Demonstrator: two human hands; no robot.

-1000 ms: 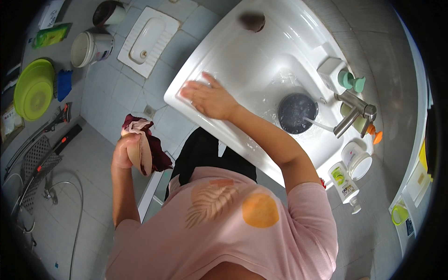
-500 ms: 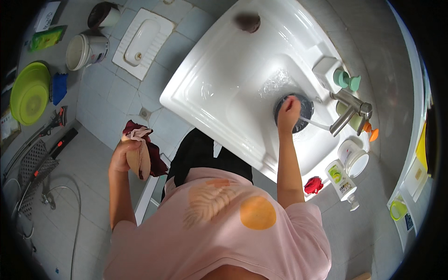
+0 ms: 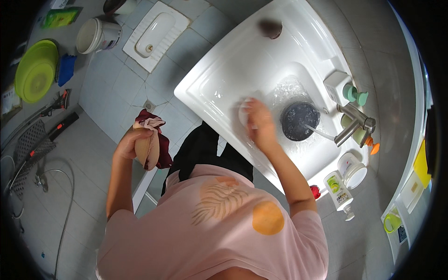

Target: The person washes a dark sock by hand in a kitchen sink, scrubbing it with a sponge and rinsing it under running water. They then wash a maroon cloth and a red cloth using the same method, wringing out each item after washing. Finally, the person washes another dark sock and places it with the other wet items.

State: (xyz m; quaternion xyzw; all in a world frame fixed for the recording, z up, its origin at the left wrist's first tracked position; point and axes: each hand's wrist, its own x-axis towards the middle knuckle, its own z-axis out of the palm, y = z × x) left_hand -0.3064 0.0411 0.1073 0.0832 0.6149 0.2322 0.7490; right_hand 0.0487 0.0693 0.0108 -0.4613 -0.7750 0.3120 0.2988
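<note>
My left hand (image 3: 133, 142) is closed round a folded maroon and beige cloth item (image 3: 150, 148), held in the air to the left of the sink. My right hand (image 3: 261, 122), smeared by motion, is over the near left part of the white sink (image 3: 205, 70). Against its fingers shows a pale, whitish shape (image 3: 243, 113), too blurred to name. To the right of that hand, a dark round bowl (image 3: 300, 122) stands in the sink's hollow with water in it. A thin stream from the metal tap (image 3: 351, 127) runs into it.
Along the sink's right side stand a white bottle with a green pump (image 3: 337, 85), a white tub (image 3: 351, 169) and a pump bottle (image 3: 338, 190). A small red item (image 3: 315, 192) lies on the near rim. A dark brown thing (image 3: 270, 29) sits at the far corner.
My right hand has come out of the dark bowl and swung left over the sink. My left hand keeps hold of the cloth item. The whole view has shifted slightly.
</note>
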